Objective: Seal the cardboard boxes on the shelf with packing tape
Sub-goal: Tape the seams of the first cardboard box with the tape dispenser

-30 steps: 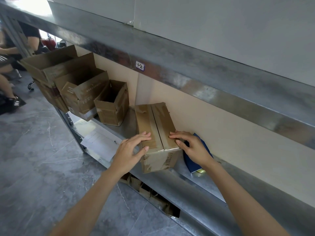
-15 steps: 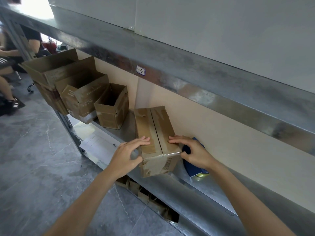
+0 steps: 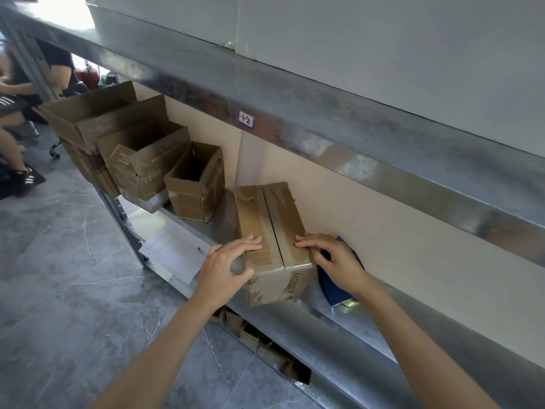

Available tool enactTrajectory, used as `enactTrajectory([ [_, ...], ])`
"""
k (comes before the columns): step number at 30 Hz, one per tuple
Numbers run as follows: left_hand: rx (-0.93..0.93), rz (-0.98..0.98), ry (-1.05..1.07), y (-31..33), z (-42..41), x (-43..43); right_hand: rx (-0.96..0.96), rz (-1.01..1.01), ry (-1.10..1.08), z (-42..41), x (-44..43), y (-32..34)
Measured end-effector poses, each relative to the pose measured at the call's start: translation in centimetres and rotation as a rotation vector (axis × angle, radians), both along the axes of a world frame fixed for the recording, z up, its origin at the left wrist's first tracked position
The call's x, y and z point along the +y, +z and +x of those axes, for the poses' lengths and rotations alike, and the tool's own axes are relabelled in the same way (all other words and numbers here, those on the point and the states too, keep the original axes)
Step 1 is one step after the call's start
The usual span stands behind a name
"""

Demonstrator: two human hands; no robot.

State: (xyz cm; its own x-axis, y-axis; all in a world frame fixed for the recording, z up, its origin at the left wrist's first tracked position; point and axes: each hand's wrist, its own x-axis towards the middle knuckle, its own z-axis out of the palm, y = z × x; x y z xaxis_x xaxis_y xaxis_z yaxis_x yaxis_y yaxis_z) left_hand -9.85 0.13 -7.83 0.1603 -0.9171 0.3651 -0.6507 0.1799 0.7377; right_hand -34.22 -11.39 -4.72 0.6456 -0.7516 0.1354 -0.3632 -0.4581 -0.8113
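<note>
A small closed cardboard box (image 3: 274, 219) lies on the metal shelf (image 3: 224, 222), its near end overhanging the shelf's front edge. Old tape strips run along its two top flaps, with the centre seam showing between them. My left hand (image 3: 224, 270) holds the near left corner, fingers on the left flap and thumb against the side. My right hand (image 3: 333, 258) holds the near right corner, fingers on the right flap and thumb down the side. A dark blue object (image 3: 339, 290) with a yellowish part lies behind my right hand.
Three open cardboard boxes (image 3: 194, 184) (image 3: 141, 169) (image 3: 79, 119) stand in a row further left on the shelf. A paper sheet (image 3: 174, 255) hangs over the front edge. The upper shelf beam (image 3: 324, 134) runs overhead. Flattened cardboard (image 3: 265, 346) sits below. A seated person (image 3: 17, 113) is far left.
Both hands stay on the box's near corners and the box has hardly shifted. The view has moved slightly.
</note>
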Motion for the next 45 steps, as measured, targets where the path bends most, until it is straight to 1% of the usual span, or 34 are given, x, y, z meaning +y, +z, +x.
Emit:
enactTrajectory([
  [10,0.036,-0.024,0.105,-0.2,-1.4,-0.4,-0.061,-0.059,-0.122,1.1,0.6,-0.4],
  [14,0.069,-0.037,0.157,-0.3,-2.1,-0.6,-0.007,-0.029,-0.123,1.4,1.1,-0.3],
  [20,0.128,-0.056,0.238,-0.2,-4.0,-0.9,0.035,-0.117,-0.132,1.6,1.2,-1.0],
  [22,0.148,-0.045,0.224,-0.3,-3.9,-0.9,0.040,-0.119,-0.111,1.5,1.1,-0.9],
  [24,0.170,0.007,0.161,-0.4,-3.4,-0.8,0.035,-0.135,-0.088,1.4,0.9,-0.8],
  [27,0.133,0.046,0.107,-0.5,-2.8,-0.8,0.045,-0.177,-0.097,1.6,0.8,-0.9],
  [31,0.121,0.027,0.126,-0.7,-3.0,-0.8,0.043,-0.213,-0.099,1.6,1.1,-1.0],
  [34,0.106,0.045,0.122,-0.8,-3.0,-0.6,0.082,-0.245,-0.077,1.5,1.1,-0.9],
  [39,0.091,0.022,0.148,-0.6,-3.4,-0.8,0.087,-0.307,-0.111,1.8,1.3,-1.1],
  [45,0.113,0.052,0.157,-0.1,-3.6,-0.5,0.068,-0.274,-0.076,1.5,1.0,-1.1],
])
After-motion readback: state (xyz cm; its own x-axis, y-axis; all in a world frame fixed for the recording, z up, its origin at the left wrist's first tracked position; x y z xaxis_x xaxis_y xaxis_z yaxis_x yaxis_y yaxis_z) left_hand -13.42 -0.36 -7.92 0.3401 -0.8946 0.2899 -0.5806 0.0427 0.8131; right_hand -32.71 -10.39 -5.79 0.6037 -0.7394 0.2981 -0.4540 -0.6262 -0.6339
